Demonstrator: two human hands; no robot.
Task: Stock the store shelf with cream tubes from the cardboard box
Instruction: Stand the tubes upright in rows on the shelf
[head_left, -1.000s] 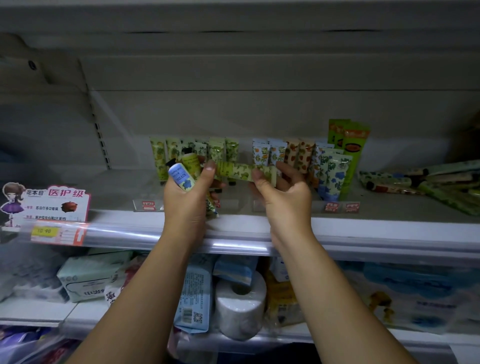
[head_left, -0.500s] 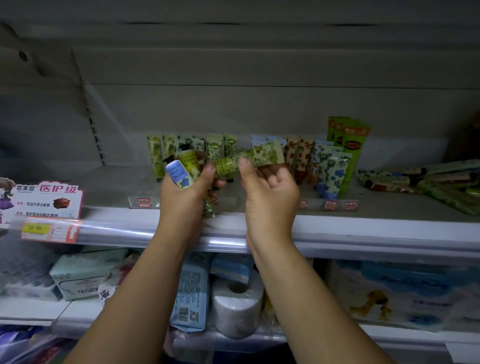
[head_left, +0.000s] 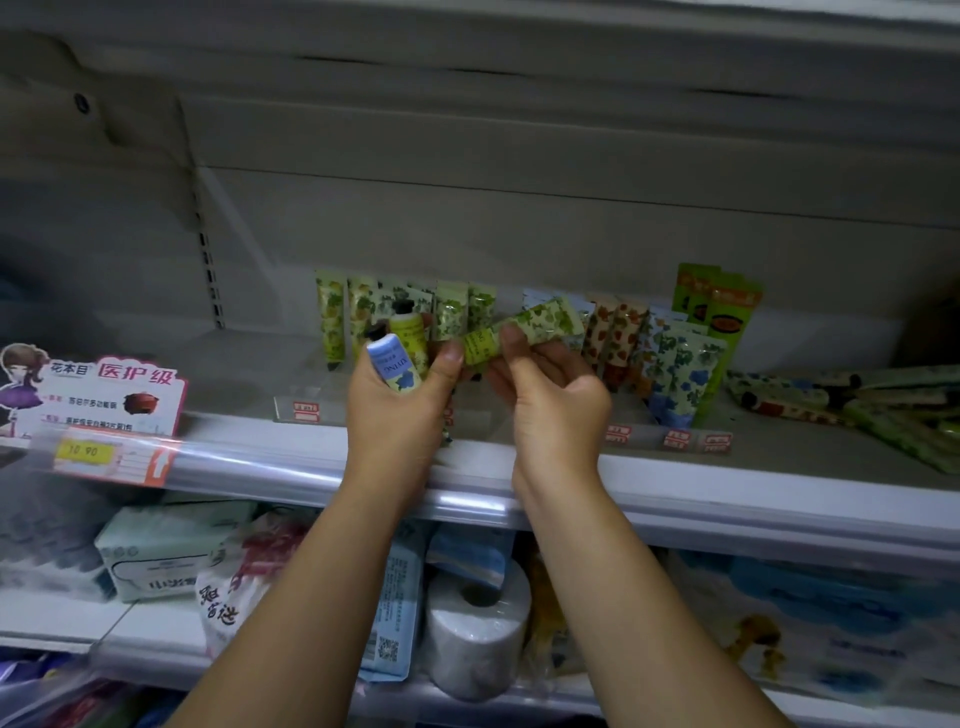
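Observation:
My left hand (head_left: 397, 415) grips a small bunch of cream tubes above the shelf's front edge: a blue one (head_left: 394, 368) and a yellow one (head_left: 410, 338) stick up from the fist, caps upward. My right hand (head_left: 553, 400) pinches a green leaf-print tube (head_left: 524, 332) that lies tilted, its crimped end up to the right. Behind both hands a row of green tubes (head_left: 447, 312) stands upright on the shelf (head_left: 779, 499), followed to the right by orange-print tubes (head_left: 613, 332) and blue-flower tubes (head_left: 675, 369). No cardboard box is in view.
Tall green boxes (head_left: 722, 312) stand behind the blue-flower tubes. A heap of loose tubes (head_left: 852, 400) lies at the shelf's right. A pink promo card (head_left: 104, 395) hangs at the front left. The lower shelf holds tissue packs (head_left: 156, 556) and a toilet roll (head_left: 478, 623).
My right hand drew the green leaf-print tube leftward, away from the left hand's bunch, and tilted its crimped end up. The left hand stayed put with its tubes.

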